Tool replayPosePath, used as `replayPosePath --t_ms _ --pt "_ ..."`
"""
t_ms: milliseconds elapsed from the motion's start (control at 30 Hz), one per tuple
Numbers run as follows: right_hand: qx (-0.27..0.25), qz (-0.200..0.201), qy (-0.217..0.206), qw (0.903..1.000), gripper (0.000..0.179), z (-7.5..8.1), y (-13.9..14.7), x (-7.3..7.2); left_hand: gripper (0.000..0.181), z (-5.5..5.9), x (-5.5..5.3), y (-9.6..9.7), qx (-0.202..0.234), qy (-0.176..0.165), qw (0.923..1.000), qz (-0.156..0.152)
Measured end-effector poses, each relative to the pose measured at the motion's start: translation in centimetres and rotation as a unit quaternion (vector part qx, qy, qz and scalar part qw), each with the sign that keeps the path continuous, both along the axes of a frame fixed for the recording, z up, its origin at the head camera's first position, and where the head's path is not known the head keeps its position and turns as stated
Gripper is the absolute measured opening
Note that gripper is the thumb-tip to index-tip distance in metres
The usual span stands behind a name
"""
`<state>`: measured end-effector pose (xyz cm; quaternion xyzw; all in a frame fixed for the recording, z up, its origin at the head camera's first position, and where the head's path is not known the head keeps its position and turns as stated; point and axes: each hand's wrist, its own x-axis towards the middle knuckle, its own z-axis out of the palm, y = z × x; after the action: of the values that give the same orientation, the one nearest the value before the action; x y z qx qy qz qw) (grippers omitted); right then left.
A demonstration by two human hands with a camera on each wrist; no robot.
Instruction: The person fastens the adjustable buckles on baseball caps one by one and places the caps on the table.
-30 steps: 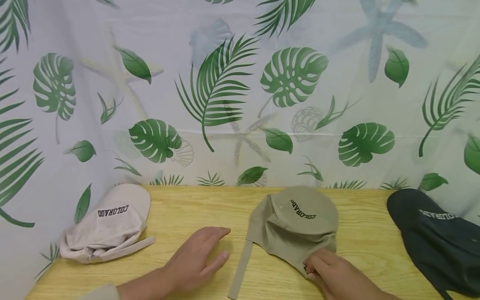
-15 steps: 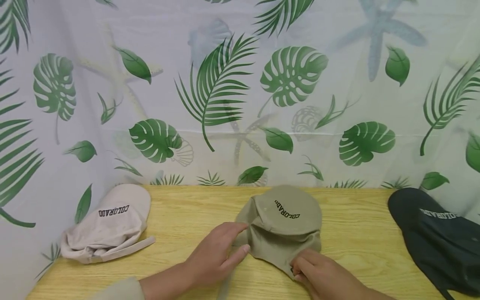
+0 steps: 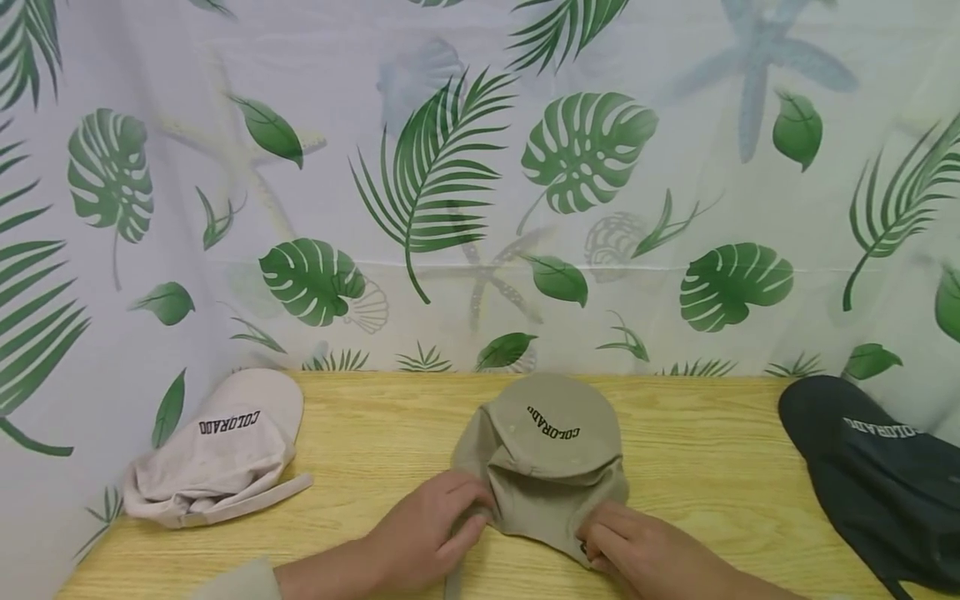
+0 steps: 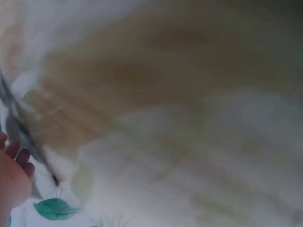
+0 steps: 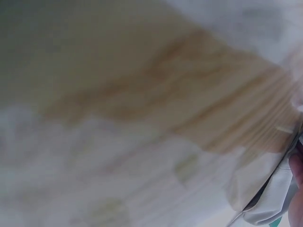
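An olive-khaki baseball cap (image 3: 555, 433) with dark COLORADO lettering lies on the wooden table, its brim toward the back wall and its crown slumped. At its front right edge, my right hand (image 3: 645, 542) pinches the rim near a small dark fastener. My left hand (image 3: 427, 529) has its fingers curled at the cap's left rim, by the loose strap, which it partly hides. In the left wrist view only part of the left hand (image 4: 14, 184) shows. The right wrist view catches the right hand's edge (image 5: 296, 189) beside a pale grey fold of the cap (image 5: 274, 198).
On the left of the wooden table (image 3: 360, 417) lies a cream cap (image 3: 225, 450) with a loose strap. A black cap (image 3: 870, 475) lies at the right, cut off by the frame. A leaf-print cloth (image 3: 450, 183) hangs behind and along the sides.
The khaki cap has slid left, with my right hand moving along on its rim. My left hand has come right to the cap's left edge, and its fingers have curled there.
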<state>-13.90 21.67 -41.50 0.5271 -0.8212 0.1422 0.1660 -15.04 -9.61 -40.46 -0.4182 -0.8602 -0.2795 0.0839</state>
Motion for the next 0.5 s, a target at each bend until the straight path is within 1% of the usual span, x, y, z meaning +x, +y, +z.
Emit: replayPosePath --t_ms 33,67,100,167,200,233,300,333,400,500 --pt "0.001 0.002 0.0 1.0 0.008 0.0 0.0 0.0 0.016 -0.3 0.0 -0.3 -0.016 0.035 0.9991 -0.019" --pt "0.002 0.003 0.0 1.0 0.009 0.0 0.1 0.0 0.015 -0.6 0.1 -0.5 -0.03 0.071 0.9963 -0.038" --pt "0.004 0.002 0.0 1.0 0.009 0.0 0.1 0.1 0.015 -0.9 0.1 -0.7 -0.045 0.107 0.9918 -0.055" --pt "0.01 -0.004 -0.006 0.9999 0.007 0.0 0.2 0.2 0.018 -1.4 0.0 -1.0 -0.068 0.17 0.98 -0.079" --pt "0.013 -0.007 -0.008 0.9999 0.004 0.1 0.3 0.2 0.02 -1.6 -0.1 -1.0 -0.079 0.196 0.9736 -0.086" --pt "0.015 -0.01 -0.011 0.9998 0.001 0.1 0.3 0.3 0.022 -1.7 -0.2 -1.1 -0.09 0.215 0.9682 -0.091" --pt "0.019 -0.017 -0.008 0.9996 0.008 0.1 0.5 0.3 0.028 -1.8 -0.3 -1.1 -0.111 0.232 0.9616 -0.095" --pt "0.02 -0.019 -0.006 0.9996 0.01 0.1 0.5 0.4 0.03 -1.8 -0.3 -1.1 -0.121 0.233 0.9601 -0.096" --pt "0.019 -0.022 0.011 0.9995 0.015 -0.1 0.7 0.4 0.032 -1.8 -0.4 -1.1 -0.14 0.231 0.9578 -0.099" --pt "0.017 -0.026 0.033 0.999 0.033 -0.2 0.7 0.3 0.031 -1.7 -0.5 -1.2 -0.151 0.228 0.9565 -0.104"
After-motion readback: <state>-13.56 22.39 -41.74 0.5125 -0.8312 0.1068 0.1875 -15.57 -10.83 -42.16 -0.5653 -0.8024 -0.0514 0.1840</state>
